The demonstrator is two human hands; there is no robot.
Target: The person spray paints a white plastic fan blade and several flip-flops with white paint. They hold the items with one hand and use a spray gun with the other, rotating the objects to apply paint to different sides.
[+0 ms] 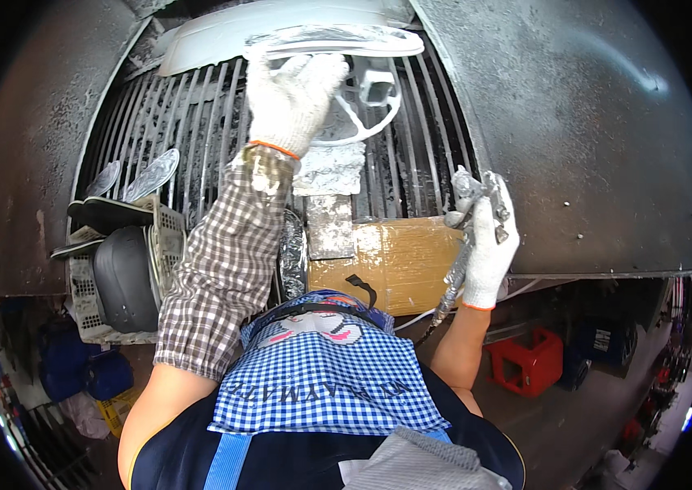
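Note:
My left hand (293, 102), in a white glove, reaches forward over a slatted grate. Its fingers close at the near edge of a long, oval, sole-shaped piece (333, 39) with a pale rim; the fingertips are partly hidden. Below that piece and beside the hand is a white-coated round frame with spokes (374, 131). My right hand (491, 245), gloved too, is wrapped round a grey-crusted spray gun (467, 200) to the right of the grate. A hose trails from the gun toward my body.
A plastic basket (168, 237) on the left holds dark shoe soles (124, 273). More soles (152, 174) lean on the grate behind it. Dusty metal side panels (574, 147) flank the grate (199, 122). A tape-covered cardboard piece (407, 261) lies before me; a red stool (527, 361) stands lower right.

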